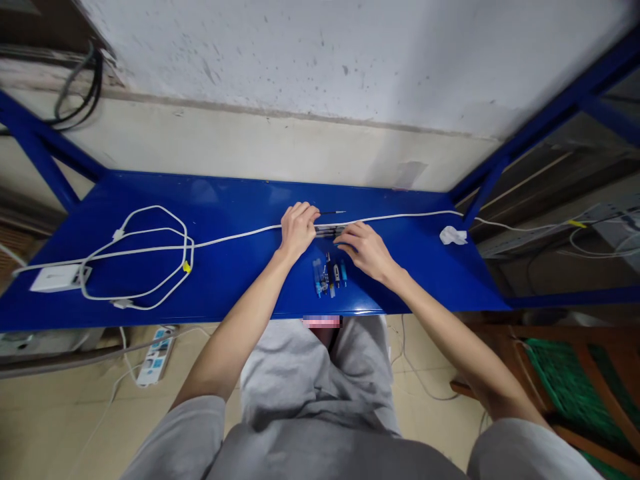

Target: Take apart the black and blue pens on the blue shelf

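At counter (240, 280) middle, dark pen refills (327, 231) lie between left hand (299, 228) and right hand (365, 247), can't tell if either grip is clenched, single refill (331, 213) just right of left fingertips, pen parts (337, 275) nearer.

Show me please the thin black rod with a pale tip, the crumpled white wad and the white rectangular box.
Thin black rod (328, 213): head view, on its dark shaft.
Crumpled white wad (453, 235): head view, on its middle.
White rectangular box (55, 279): head view, on its white surface.

Blue tabletop (240, 280), white cable (240, 235), dark refills (326, 232), grey trousers (280, 367), dark-speckled whitish wall (290, 60)
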The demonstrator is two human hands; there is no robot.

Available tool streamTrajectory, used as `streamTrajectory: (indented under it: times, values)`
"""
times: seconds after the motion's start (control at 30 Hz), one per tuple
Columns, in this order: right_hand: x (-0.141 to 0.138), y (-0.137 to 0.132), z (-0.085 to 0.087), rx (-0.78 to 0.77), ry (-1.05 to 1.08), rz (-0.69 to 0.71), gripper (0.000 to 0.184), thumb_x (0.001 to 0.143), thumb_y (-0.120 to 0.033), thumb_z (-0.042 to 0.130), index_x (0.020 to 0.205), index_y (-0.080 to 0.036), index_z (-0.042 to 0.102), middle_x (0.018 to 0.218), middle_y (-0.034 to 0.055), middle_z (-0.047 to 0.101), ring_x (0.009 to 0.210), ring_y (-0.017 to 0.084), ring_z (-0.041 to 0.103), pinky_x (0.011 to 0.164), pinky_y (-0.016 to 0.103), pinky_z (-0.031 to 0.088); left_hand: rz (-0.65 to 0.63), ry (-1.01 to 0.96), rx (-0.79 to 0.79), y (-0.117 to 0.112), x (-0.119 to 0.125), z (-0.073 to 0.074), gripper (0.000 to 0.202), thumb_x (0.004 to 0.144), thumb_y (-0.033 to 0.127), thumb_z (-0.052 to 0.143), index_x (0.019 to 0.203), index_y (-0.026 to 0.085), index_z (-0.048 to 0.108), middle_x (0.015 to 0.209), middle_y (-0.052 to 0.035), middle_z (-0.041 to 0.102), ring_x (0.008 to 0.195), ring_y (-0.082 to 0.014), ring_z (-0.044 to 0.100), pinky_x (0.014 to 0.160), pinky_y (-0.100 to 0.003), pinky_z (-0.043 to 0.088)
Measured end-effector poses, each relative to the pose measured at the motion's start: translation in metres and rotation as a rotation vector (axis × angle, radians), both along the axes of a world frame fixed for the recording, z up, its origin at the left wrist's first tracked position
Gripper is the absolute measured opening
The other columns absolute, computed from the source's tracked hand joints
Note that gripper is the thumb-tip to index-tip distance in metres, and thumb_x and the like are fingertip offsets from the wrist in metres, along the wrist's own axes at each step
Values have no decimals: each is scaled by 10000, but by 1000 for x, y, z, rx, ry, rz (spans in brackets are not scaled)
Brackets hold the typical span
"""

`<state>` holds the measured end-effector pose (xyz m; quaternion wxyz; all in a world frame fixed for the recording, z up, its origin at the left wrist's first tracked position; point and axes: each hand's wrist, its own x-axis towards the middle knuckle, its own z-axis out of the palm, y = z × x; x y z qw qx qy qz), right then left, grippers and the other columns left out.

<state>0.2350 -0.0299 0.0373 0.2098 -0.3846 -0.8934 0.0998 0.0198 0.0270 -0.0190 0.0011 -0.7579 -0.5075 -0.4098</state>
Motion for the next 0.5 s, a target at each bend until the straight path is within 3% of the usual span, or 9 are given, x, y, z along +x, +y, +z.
streamTrajectory:
  times: [0.1,0.2,0.33,0.5]
  values:
    - [11,-18,-8,-157,143,-326,206,965,-239,582,1125,-225,712,881,46,706,800,217,625,742,324,456,-10,-12,-11,0,1,0,251,1015,197,469,882,213,682,891,-68,699,912,-248,629,785,-382,437]
    - [14,-35,-17,-265,145,-476,186,945,-264,584,1073,-248,718,746,-3,685,653,185,616,652,292,415,-13,-30,-4,-2,1,0,253,1027,222,459,896,213,676,905,-68,704,903,-241,635,790,-375,448]
    - [9,-43,-20,-260,58,-552,163,922,-271,604,1037,-266,719,765,-1,713,668,192,647,611,284,365,-56,-39,2,-4,0,-1,285,1045,254,432,902,210,675,907,-70,706,883,-229,640,797,-365,458]
    - [5,-37,-15,-249,-41,-533,118,904,-250,620,974,-257,715,757,15,726,671,204,649,577,290,309,-90,-17,10,-4,0,-1,303,1049,251,422,897,205,680,893,-71,708,862,-223,644,794,-370,461]
